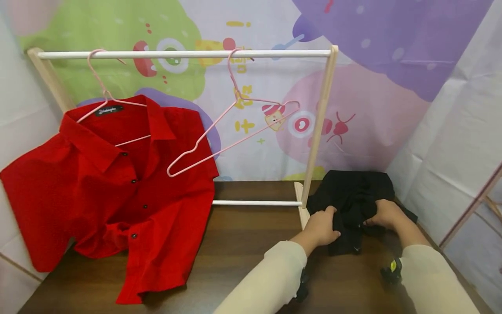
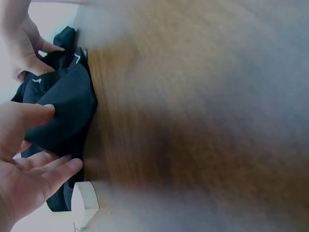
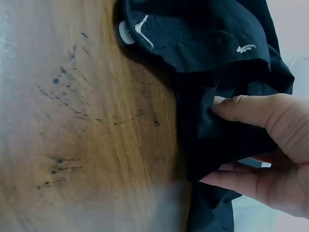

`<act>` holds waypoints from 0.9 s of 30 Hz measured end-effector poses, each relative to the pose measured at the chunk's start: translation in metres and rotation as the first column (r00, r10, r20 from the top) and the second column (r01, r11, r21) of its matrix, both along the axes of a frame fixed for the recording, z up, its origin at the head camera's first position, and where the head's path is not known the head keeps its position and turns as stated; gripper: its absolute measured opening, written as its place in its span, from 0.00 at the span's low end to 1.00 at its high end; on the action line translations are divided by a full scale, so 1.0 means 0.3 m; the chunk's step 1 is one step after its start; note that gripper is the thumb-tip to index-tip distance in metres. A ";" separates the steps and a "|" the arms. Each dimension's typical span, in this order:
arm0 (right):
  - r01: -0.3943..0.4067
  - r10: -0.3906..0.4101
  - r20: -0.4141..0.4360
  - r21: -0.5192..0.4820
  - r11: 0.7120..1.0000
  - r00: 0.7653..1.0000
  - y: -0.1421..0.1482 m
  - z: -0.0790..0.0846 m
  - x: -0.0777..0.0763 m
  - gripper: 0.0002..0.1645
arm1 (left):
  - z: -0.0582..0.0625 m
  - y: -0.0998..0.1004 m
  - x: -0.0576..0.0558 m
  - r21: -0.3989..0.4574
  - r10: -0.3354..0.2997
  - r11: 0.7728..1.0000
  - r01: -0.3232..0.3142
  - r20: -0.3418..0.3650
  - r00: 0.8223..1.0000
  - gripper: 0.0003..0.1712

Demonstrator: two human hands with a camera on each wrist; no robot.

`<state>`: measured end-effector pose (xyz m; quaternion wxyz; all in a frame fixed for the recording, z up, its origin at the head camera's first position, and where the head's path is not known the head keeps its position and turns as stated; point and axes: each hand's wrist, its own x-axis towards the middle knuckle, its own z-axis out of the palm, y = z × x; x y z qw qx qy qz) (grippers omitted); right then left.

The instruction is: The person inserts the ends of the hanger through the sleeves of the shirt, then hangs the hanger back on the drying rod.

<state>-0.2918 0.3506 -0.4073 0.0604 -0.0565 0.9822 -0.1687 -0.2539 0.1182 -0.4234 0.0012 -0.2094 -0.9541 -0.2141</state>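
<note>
At the right of the table lies a bunched black garment [image 1: 353, 192]. Small white marks and a pale round piece like a button show on it in the right wrist view. My left hand [image 1: 319, 226] is at its left side, thumb and straight fingers spread against the cloth. On the other side my right hand [image 1: 388, 214] pinches a fold, the thumb on top and the fingertips at the lower edge. A red short-sleeved shirt [image 1: 172, 165] hangs from a pink hanger [image 1: 103, 93] at the left. Beside it hangs a bare pink hanger [image 1: 238, 97].
Both hangers hook over the white top bar [image 1: 176, 54] of a rack with wooden posts [image 1: 321, 117]. The rack's right foot [image 1: 300, 196] stands close to the black garment. White cloth walls [image 1: 443, 144] and a cartoon-printed backdrop [image 1: 251, 26] border the brown table [image 1: 243, 244].
</note>
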 end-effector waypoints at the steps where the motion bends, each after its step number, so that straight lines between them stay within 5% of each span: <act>1: 0.005 -0.005 -0.002 -0.007 1.000 1.000 -0.003 -0.003 0.005 0.54 | 0.000 -0.001 0.004 0.001 -0.003 1.000 0.003 -0.005 1.000 0.35; 17: 0.027 -0.027 -0.111 -0.002 1.000 0.993 -0.015 -0.007 0.112 0.50 | -0.022 -0.030 0.036 0.126 -0.062 0.990 0.066 -0.036 0.997 0.30; 27: -0.015 0.017 -0.132 0.018 1.000 0.991 -0.005 -0.015 0.183 0.47 | -0.027 -0.060 0.052 0.065 -0.078 0.994 0.085 -0.100 0.992 0.26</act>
